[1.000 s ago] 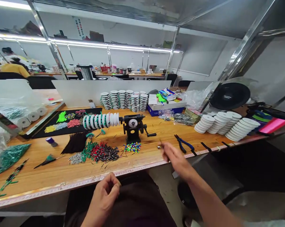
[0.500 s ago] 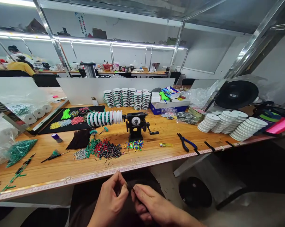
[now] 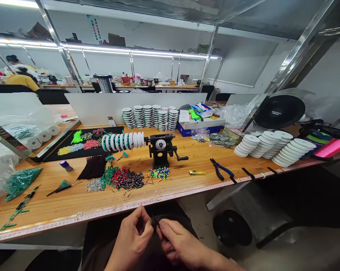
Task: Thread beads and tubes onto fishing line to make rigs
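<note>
Below the table's front edge, over the lap, my left hand (image 3: 136, 233) is closed, thumb and forefinger pinched together. Close beside it on the right, my right hand (image 3: 177, 239) is closed too, thumb pressed on curled fingers. Something thin and dark seems to lie at the fingertips, too small to make out. On the wooden table (image 3: 192, 150) stands a black hand-cranked winder (image 3: 160, 147) with white and green spools (image 3: 121, 141) on its shaft. In front of it lie coloured beads (image 3: 160, 173) and a heap of red, green and black pieces (image 3: 127, 178).
Pliers (image 3: 222, 169) and a yellow lighter (image 3: 197, 172) lie near the front edge. White spools (image 3: 292, 152) are stacked at the right. A purple-capped tube (image 3: 66, 165) and a bag of green pieces (image 3: 23, 182) are at the left. A person in yellow (image 3: 21, 81) sits far back.
The view has shifted slightly, so the table's things appear a little further left. Both hands keep nearly the same pose, closed and close together.
</note>
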`<state>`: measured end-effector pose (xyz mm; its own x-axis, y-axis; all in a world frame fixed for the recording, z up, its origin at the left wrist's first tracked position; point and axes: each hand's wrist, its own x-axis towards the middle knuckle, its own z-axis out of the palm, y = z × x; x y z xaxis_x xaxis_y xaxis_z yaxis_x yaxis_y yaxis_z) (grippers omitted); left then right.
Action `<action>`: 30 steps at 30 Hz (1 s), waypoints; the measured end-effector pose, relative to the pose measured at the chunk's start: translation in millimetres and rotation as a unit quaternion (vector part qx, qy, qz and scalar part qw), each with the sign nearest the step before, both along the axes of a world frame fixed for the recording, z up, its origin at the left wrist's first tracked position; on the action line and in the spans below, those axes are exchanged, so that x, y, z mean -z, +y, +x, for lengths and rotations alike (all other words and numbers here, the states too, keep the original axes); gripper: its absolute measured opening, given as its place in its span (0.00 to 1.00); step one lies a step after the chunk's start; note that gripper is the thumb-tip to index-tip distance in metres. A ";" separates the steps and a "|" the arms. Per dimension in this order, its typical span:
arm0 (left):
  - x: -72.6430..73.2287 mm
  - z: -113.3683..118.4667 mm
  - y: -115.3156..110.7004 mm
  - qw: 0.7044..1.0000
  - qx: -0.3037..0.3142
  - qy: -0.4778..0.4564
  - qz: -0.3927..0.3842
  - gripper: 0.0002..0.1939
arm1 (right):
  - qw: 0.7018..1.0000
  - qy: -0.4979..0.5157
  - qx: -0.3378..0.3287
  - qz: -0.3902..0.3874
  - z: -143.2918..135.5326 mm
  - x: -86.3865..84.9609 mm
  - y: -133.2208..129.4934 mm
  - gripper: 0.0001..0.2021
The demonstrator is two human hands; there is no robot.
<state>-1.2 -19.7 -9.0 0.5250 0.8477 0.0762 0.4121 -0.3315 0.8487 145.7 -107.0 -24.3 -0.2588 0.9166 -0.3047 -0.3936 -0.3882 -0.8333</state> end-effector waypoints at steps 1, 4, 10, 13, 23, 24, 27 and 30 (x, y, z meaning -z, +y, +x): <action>-1.8 0.8 0.5 1.000 0.002 0.004 0.002 0.07 | 1.000 -0.012 0.002 0.003 -0.9 1.4 -0.6 0.30; -3.7 2.3 2.4 1.000 0.003 0.013 0.005 0.09 | 0.990 -0.126 0.041 0.055 12.4 3.9 5.5 0.26; 5.0 -0.5 4.7 1.000 -0.004 -0.014 0.013 0.14 | 0.723 -0.600 0.333 0.079 138.2 -7.2 60.3 0.13; 0.1 -0.2 3.2 1.000 0.011 -0.006 0.000 0.16 | 0.681 -0.636 0.360 0.048 200.1 -12.7 82.9 0.11; -13.2 3.0 -10.8 0.968 -0.056 -0.022 0.246 0.08 | 0.778 -0.526 0.265 0.216 94.7 -23.8 57.4 0.15; -15.7 2.7 -12.4 0.968 -0.058 -0.033 0.242 0.08 | 0.865 -0.385 0.204 0.248 69.4 -23.2 47.8 0.17; -21.7 -1.0 -16.5 0.977 -0.064 -0.068 0.194 0.07 | 0.977 -0.046 0.093 0.187 12.1 -16.9 24.9 0.22; -22.7 -6.9 -19.7 0.985 -0.061 -0.080 0.139 0.06 | 0.987 -0.014 0.112 0.117 -9.2 -6.5 17.2 0.22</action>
